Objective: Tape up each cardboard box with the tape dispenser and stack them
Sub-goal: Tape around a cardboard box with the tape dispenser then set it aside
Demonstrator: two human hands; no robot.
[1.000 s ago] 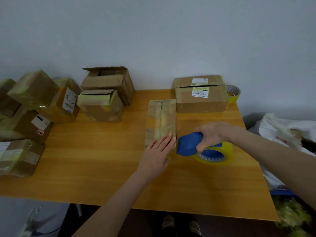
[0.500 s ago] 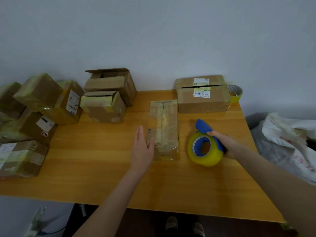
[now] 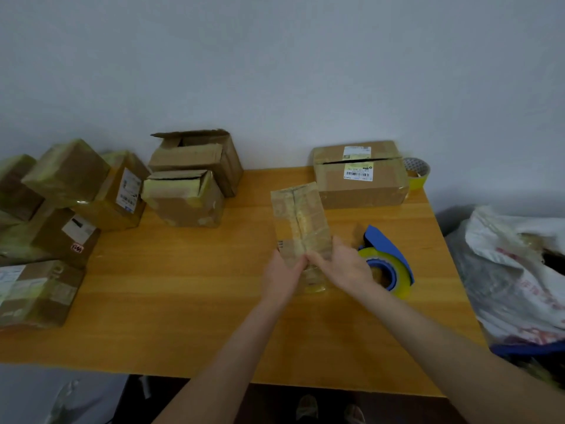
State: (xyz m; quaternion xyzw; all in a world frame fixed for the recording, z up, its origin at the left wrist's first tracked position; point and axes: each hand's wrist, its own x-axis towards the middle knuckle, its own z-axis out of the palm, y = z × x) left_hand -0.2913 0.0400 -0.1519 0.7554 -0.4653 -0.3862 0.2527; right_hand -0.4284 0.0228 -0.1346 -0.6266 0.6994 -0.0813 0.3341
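I am looking down on a yellow-orange wooden bench (image 3: 189, 304) that is standing against a plain pale grey wall (image 3: 275, 71). A heap of taped boxes (image 3: 67, 179) is crowding the bench's left end. Two boxes with loose flaps (image 3: 195, 160) are sitting toward the back, one in front of the other. A larger labelled box (image 3: 360, 185) is sitting at the far right corner with a spare tape roll (image 3: 417, 172) just beside it. Off the right edge a white plastic bag (image 3: 513, 270) is slumping, and shoes (image 3: 330, 411) are showing below the near edge.

The narrow box (image 3: 301, 218) is lying flat on the bench, right of centre. Its long axis is running away from me toward the wall, with the far end leaning slightly left. A taped seam is running down its length.

My left hand (image 3: 281, 276) is pressing against the box's near left side with fingers stretched out straight. My right hand (image 3: 345, 264) is draping over the near end, thumb along the right edge. I cannot tell whether it is clamping the box or only resting on it.

The blue tape dispenser (image 3: 394, 258) is lying on the bench just right of the box, its yellowish roll facing me, with no hand gripping it.
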